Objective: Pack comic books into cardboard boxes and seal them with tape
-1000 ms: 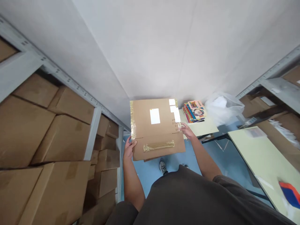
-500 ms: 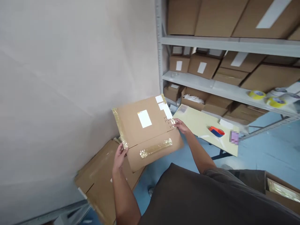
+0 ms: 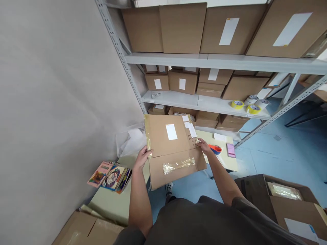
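Box: flattened cardboard box [image 3: 173, 149], held in the air at chest height, white label facing up, tape strip on near flap.
Left hand [image 3: 143, 157]: fingers closed on box's left edge.
Right hand [image 3: 203, 145]: pinching right edge.
Beyond: shelf [image 3: 204, 102] with cartons, tape rolls [image 3: 246, 104].
Lower left: books [image 3: 111, 174] on table.

brown flattened cardboard box [image 3: 173, 149] with white labels, yellow tape rolls [image 3: 245, 106], multicoloured booklets [image 3: 110, 175], blue floor [image 3: 286, 149].
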`<state>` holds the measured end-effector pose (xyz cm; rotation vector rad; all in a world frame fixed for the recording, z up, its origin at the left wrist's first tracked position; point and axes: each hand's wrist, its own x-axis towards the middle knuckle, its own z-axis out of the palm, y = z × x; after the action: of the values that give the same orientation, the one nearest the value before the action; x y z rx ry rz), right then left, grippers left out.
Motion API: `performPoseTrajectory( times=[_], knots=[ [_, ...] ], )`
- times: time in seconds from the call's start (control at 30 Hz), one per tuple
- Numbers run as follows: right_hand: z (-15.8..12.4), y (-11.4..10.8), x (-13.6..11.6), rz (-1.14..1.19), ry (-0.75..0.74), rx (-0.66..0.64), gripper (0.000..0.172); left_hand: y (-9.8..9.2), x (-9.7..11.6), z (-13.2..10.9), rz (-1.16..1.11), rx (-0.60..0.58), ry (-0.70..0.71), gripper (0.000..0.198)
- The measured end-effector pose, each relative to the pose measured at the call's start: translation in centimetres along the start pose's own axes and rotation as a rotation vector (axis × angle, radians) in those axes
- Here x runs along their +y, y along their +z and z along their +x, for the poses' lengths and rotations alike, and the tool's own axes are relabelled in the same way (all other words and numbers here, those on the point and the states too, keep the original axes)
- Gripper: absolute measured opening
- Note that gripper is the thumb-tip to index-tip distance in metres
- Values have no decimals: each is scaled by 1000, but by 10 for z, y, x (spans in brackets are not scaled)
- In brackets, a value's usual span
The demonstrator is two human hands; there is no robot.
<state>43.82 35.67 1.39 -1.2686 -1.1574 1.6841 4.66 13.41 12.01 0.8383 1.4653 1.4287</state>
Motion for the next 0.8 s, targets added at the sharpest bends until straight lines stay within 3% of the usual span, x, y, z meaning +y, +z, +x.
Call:
performPoseTrajectory(
  times=[0.13, 0.27, 0.37, 0.43, 0.5, 0.57, 0.63, 0.73, 0.8],
  knots=[
    [28, 4, 5, -93, 73, 83, 58, 31, 21, 69, -78, -94, 52, 50],
    [30, 6, 1, -132, -4, 138, 63, 86, 30, 133, -131, -97, 69, 36],
    [2, 0, -8, -123, -100, 101, 66, 133, 27, 174, -126, -106, 61, 31],
    [-28, -6, -12, -96, -168, 10, 64, 162, 19, 194, -104, -58, 43, 30],
    [-57, -8, -14, -83, -205, -81, 68, 188, 8, 207, -84, -9, 18, 33],
    [-75, -4, -10, -102, -238, -77, 79, 213, -3, 213, -81, 5, -4, 40],
    [-78, 6, -5, -156, -297, 96, 80, 236, -12, 213, -92, -20, -14, 47],
    [-61, 15, 0, -175, -383, 465, 55, 268, -19, 207, -120, -89, -44, 52],
    [-48, 8, -1, -114, -379, 586, 46, 279, -20, 208, -136, -141, -78, 54]
  ],
)
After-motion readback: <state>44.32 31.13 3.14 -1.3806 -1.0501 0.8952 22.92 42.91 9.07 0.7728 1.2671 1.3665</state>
